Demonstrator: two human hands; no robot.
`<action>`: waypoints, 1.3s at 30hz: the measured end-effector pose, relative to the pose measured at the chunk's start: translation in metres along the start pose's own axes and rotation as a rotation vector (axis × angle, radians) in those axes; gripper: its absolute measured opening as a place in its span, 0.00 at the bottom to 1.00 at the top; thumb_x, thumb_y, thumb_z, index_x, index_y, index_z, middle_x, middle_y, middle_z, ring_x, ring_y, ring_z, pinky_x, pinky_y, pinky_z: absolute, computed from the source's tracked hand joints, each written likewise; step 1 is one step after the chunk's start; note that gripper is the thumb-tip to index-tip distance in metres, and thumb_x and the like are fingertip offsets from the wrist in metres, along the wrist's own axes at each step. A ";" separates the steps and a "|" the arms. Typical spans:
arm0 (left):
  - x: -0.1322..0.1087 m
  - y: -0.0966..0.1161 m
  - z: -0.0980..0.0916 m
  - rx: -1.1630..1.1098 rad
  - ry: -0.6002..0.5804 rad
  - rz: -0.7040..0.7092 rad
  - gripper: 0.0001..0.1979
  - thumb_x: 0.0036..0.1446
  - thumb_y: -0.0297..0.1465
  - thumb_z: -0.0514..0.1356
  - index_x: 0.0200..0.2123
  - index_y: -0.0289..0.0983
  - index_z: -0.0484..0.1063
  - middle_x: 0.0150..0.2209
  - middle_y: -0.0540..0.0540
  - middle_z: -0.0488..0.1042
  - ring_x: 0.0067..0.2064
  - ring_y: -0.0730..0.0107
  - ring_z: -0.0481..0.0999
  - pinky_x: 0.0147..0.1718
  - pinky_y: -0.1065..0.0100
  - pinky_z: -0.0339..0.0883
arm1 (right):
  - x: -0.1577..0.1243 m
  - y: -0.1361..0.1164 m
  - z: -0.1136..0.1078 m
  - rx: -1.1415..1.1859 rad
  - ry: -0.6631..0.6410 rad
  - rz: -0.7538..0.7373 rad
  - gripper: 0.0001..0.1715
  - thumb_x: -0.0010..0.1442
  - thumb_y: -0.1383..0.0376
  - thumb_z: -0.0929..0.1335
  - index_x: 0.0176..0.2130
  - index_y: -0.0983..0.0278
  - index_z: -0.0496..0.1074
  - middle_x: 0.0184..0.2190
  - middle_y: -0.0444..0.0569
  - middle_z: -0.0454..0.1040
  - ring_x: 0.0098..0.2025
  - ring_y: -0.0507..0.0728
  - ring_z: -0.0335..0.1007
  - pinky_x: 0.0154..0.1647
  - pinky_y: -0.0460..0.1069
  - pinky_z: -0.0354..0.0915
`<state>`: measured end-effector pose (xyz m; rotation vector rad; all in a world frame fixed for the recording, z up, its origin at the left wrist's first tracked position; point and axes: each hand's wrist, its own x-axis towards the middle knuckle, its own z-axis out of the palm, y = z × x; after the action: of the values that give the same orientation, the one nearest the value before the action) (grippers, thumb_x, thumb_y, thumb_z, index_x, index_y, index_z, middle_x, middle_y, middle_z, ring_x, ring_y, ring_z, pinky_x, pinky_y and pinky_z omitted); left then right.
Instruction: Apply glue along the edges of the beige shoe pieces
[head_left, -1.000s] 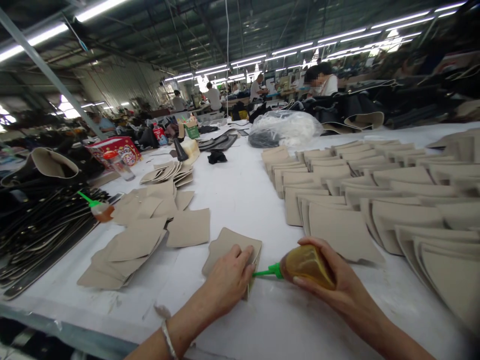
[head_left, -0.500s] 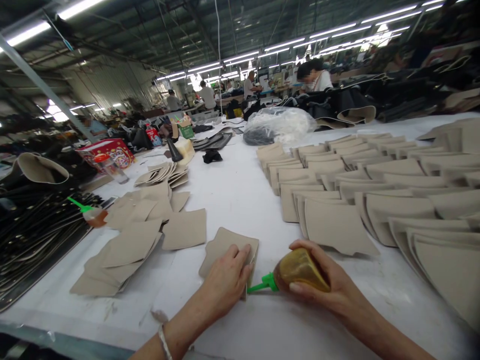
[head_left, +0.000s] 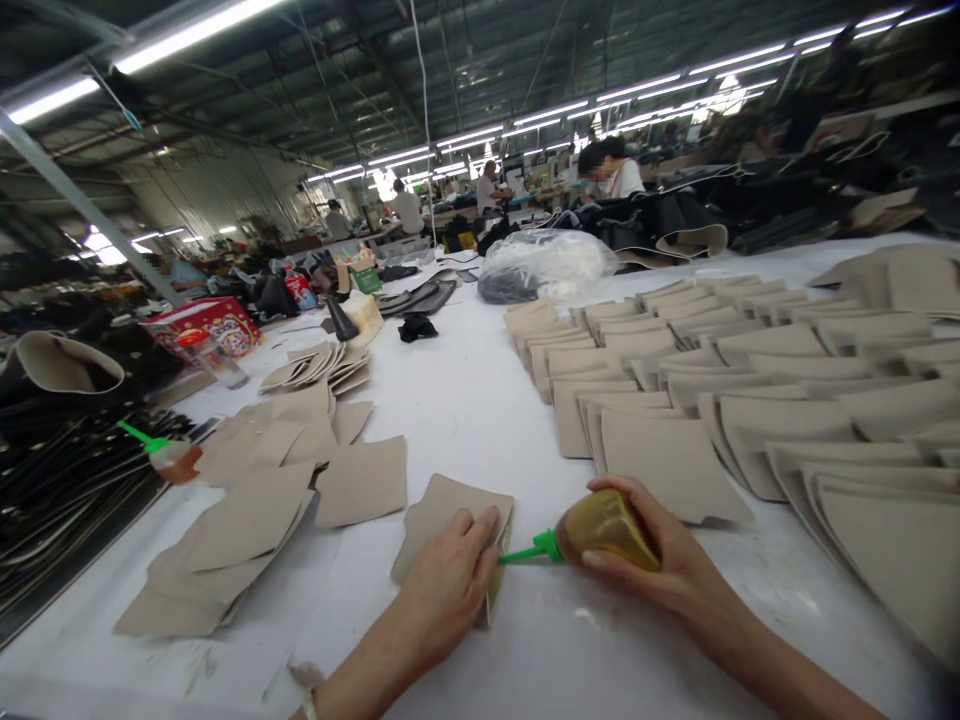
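My left hand [head_left: 444,582] lies flat on a small stack of beige cut pieces [head_left: 442,506] near the front of the white table [head_left: 465,400]. My right hand [head_left: 660,570] grips an amber glue bottle [head_left: 606,528] lying sideways. Its green nozzle [head_left: 527,549] points left and touches the right edge of that stack, just beside my left fingers.
Rows of overlapping beige pieces [head_left: 750,380] fill the right side. Loose beige pieces [head_left: 255,490] and another glue bottle [head_left: 169,456] lie at the left, beside black straps [head_left: 60,490]. A plastic bag [head_left: 544,265] and a red box [head_left: 206,325] sit farther back. People work at distant tables.
The view has shifted slightly. My hands stay on the stack and bottle, with the nozzle still at the stack's right edge, sliding a little along it.
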<state>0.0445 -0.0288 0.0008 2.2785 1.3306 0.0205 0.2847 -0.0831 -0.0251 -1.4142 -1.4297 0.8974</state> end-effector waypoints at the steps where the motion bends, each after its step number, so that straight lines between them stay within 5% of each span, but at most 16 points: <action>1: 0.001 0.000 0.000 -0.007 0.003 0.006 0.22 0.66 0.33 0.43 0.61 0.40 0.58 0.44 0.44 0.68 0.44 0.66 0.70 0.46 0.71 0.61 | 0.004 0.001 -0.002 -0.009 0.029 -0.019 0.31 0.53 0.52 0.72 0.52 0.59 0.60 0.45 0.49 0.69 0.44 0.62 0.68 0.48 0.55 0.64; 7: 0.005 -0.005 0.003 -0.019 0.027 0.033 0.22 0.66 0.32 0.42 0.61 0.40 0.59 0.43 0.45 0.68 0.44 0.68 0.70 0.45 0.72 0.61 | 0.010 0.001 -0.005 -0.023 0.125 -0.069 0.30 0.54 0.52 0.72 0.52 0.58 0.61 0.50 0.49 0.66 0.48 0.62 0.66 0.52 0.55 0.61; 12: 0.006 -0.005 0.004 -0.009 0.033 0.032 0.22 0.65 0.32 0.43 0.61 0.38 0.59 0.43 0.45 0.68 0.44 0.68 0.70 0.46 0.72 0.61 | 0.003 0.001 -0.002 -0.013 0.023 -0.056 0.31 0.53 0.53 0.73 0.52 0.58 0.62 0.44 0.47 0.70 0.42 0.60 0.70 0.44 0.52 0.66; 19: 0.005 0.000 0.003 0.019 0.020 0.005 0.23 0.65 0.32 0.42 0.61 0.39 0.58 0.45 0.45 0.68 0.45 0.68 0.71 0.47 0.72 0.61 | 0.012 0.000 -0.004 -0.054 0.152 -0.079 0.31 0.54 0.52 0.71 0.52 0.58 0.60 0.51 0.50 0.66 0.50 0.63 0.65 0.54 0.57 0.59; 25: 0.005 0.000 0.004 -0.026 0.039 0.020 0.23 0.64 0.32 0.42 0.61 0.37 0.59 0.45 0.44 0.68 0.45 0.65 0.71 0.47 0.70 0.61 | 0.004 0.001 -0.002 -0.027 0.062 -0.034 0.31 0.53 0.51 0.72 0.52 0.58 0.61 0.47 0.48 0.69 0.45 0.62 0.68 0.50 0.56 0.63; 31: 0.004 0.000 0.003 -0.049 0.039 0.008 0.24 0.63 0.31 0.43 0.61 0.36 0.60 0.45 0.42 0.68 0.45 0.63 0.71 0.45 0.68 0.61 | 0.010 0.006 -0.001 -0.026 0.159 -0.039 0.31 0.53 0.50 0.72 0.52 0.57 0.60 0.48 0.48 0.67 0.48 0.63 0.65 0.52 0.56 0.59; 39: 0.005 -0.001 0.004 -0.115 0.072 0.009 0.24 0.62 0.31 0.46 0.60 0.35 0.61 0.44 0.43 0.69 0.46 0.62 0.70 0.45 0.69 0.59 | -0.013 0.001 0.002 0.192 -0.056 0.148 0.36 0.52 0.51 0.73 0.53 0.59 0.59 0.42 0.46 0.71 0.42 0.61 0.68 0.46 0.53 0.63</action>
<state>0.0471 -0.0264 -0.0045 2.2056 1.3203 0.1786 0.2822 -0.0952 -0.0282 -1.3719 -1.2544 1.1451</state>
